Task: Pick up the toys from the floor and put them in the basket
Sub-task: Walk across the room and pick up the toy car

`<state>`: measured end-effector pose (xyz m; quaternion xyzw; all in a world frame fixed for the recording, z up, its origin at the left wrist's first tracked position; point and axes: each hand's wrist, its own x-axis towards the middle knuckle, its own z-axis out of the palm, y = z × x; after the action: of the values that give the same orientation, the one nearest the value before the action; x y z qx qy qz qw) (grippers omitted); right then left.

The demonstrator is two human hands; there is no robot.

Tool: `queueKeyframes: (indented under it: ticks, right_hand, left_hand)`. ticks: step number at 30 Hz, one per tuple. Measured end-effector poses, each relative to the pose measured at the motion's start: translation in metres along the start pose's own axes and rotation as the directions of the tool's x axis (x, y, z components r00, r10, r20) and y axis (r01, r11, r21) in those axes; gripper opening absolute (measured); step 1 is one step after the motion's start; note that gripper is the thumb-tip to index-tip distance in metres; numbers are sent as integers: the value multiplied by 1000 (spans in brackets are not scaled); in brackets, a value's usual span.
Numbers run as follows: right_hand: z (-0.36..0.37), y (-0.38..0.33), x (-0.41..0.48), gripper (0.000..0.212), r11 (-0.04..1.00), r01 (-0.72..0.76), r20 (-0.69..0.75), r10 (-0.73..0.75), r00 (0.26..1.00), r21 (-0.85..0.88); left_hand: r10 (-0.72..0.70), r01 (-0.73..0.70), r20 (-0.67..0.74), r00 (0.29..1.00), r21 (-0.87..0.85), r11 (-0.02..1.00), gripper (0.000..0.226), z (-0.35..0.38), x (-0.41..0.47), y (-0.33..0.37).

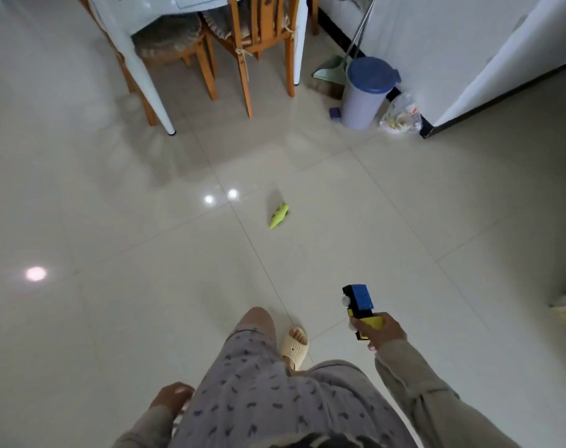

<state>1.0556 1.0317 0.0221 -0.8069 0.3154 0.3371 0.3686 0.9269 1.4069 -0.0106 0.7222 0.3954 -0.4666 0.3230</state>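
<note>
The right hand (380, 331) is closed around a toy train (361, 307). The train is blue on top, black on the side and yellow at the back. The fingers wrap the yellow end, and the blue end sticks out past the hand, up off the floor (113, 205).

The left hand (173, 396) hangs low by the leg, next to the spotted shorts (259, 399). It holds nothing. Its fingers look loosely curled, not spread wide (part of the hand is blurry, so it is hard to see more).

A small green toy (279, 216) lies on the shiny tiles, out in front of the person and well apart from both hands. It is long and thin, with one pointy end.

One foot in a pale slipper (294, 345) stands on the floor between the hands.

Farther away are wooden chairs (262, 43) by a white table leg (146, 76). Near the wall stands a bin with a blue lid (367, 92), with a clear plastic bag (401, 116) just beside it.
</note>
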Motion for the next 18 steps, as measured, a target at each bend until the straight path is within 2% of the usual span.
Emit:
queueKeyframes:
  ticks: [4, 7, 9, 12, 16, 18]
  right_hand:
    - [-21, -52, 39, 23, 1000, 21, 3, -21, 1000, -16]
    - [-26, -76, 65, 35, 998, -14, 19, 15, 1000, -56]
    - [-27, -93, 85, 40, 997, -44, 34, 46, 998, -70]
    - [-33, -119, 114, 42, 993, -95, 56, 99, 993, -75]
    - [-48, -159, 141, 40, 983, -161, 60, 167, 984, -92]
    - [-55, -181, 153, 31, 982, -167, 63, 173, 983, -87]
  left_hand:
    - [-45, 42, -16, 999, -146, 988, 20, -14, 19, 37]
    - [-107, 95, -21, 994, -302, 949, 22, -31, 41, 78]
    - [-134, 129, 7, 991, -342, 931, 18, -47, 59, 119]
    - [-85, 85, 15, 996, -331, 940, 8, -83, 88, 188]
    - [30, -28, 3, 1000, -274, 961, 10, -138, 110, 289]
    - [86, -85, -5, 996, -237, 968, 11, -159, 116, 338]
